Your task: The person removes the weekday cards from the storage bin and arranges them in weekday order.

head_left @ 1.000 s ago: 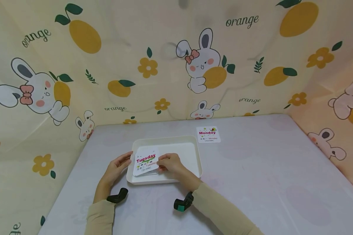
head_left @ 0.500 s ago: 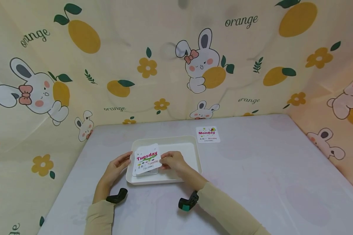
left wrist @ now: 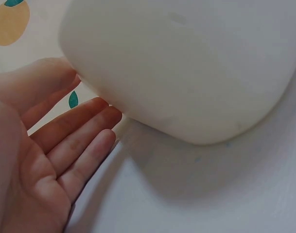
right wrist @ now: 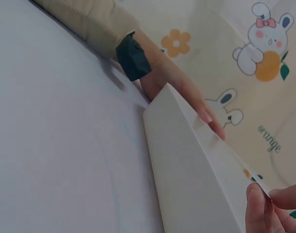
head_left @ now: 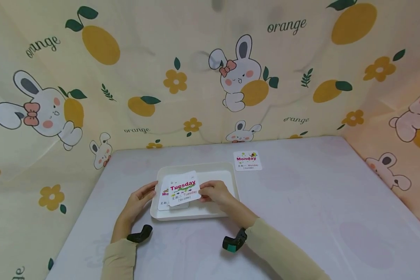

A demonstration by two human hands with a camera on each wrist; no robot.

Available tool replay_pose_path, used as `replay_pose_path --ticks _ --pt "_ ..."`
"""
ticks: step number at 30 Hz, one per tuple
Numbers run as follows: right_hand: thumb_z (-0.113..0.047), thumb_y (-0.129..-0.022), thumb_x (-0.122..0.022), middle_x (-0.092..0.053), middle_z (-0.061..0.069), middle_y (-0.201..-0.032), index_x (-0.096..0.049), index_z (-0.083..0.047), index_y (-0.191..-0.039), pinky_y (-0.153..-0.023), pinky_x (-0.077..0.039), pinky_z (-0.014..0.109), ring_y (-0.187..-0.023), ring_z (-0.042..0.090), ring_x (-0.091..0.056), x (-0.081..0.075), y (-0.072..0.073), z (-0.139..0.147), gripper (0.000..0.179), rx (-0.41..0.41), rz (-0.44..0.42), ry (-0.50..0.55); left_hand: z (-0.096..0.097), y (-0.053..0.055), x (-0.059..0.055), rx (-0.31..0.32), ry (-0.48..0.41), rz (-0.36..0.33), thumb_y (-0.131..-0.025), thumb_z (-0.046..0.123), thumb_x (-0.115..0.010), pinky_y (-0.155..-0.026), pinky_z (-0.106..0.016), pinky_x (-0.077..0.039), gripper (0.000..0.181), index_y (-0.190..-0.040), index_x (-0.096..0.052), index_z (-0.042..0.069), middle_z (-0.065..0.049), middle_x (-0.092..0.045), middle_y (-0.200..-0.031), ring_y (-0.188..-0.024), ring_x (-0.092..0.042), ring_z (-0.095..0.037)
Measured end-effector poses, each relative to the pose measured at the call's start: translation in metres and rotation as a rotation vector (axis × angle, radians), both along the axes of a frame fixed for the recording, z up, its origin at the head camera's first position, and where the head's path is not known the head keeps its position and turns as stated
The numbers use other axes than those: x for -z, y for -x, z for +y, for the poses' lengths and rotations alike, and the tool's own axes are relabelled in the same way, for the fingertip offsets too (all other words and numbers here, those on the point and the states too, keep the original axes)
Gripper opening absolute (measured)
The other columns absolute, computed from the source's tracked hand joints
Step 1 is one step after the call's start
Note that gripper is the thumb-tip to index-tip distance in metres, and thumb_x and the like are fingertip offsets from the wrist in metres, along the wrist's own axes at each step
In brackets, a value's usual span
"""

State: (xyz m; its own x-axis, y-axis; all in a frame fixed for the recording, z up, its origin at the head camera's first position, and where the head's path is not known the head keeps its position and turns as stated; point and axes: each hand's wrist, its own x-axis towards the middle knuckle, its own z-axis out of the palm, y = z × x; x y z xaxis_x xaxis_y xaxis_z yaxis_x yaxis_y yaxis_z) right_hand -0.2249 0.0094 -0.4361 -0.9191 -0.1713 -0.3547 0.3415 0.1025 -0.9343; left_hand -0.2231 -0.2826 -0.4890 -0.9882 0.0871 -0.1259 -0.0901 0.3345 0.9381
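A white square card printed "Tuesday" (head_left: 183, 188) is pinched at its right edge between the thumb and fingers of my right hand (head_left: 217, 193). It is tilted over the white tray (head_left: 196, 217) and partly covers another card (head_left: 163, 200), whose print starts with "We", in the tray's left part. In the right wrist view, thumb and fingertip (right wrist: 255, 196) meet at the card's edge beyond the tray wall. My left hand (head_left: 138, 200) is at the tray's left side, its fairly straight fingers (left wrist: 79, 141) touching the wall.
A "Monday" card (head_left: 247, 161) lies flat on the table just beyond the tray's back right corner. The pale table (head_left: 311, 210) ends at a patterned cloth backdrop (head_left: 196, 70) behind and at both sides. Each wrist carries a black camera mount (head_left: 235, 240).
My right hand has drawn the Tuesday card rightward, baring more of the card beneath, so its "We" lettering shows. My left hand stays at the tray's side.
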Motion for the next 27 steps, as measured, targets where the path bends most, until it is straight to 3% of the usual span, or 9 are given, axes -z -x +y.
replay_pose_path --ticks 15,27 --pt "0.002 -0.087 -0.061 -0.068 0.011 -0.085 -0.063 0.009 -0.106 -0.063 -0.059 0.023 -0.062 0.009 -0.061 -0.003 -0.002 0.023 0.02 0.012 0.025 0.02 0.0 0.001 0.002 -0.006 -0.003 0.009 -0.095 0.033 -0.06 -0.091 0.001 -0.039 0.056 -0.143 -0.045 0.01 -0.011 -0.042 -0.153 -0.105 -0.048 0.023" --pt "0.0 -0.089 -0.06 -0.071 0.01 -0.087 -0.061 0.01 -0.111 -0.065 -0.058 0.02 -0.061 0.008 -0.063 -0.016 0.0 0.051 0.024 0.003 0.066 0.017 0.001 -0.001 0.0 -0.005 0.009 0.012 -0.095 0.033 -0.059 -0.091 0.001 -0.038 0.054 -0.143 -0.046 0.012 -0.009 -0.042 -0.153 -0.105 -0.048 0.022"
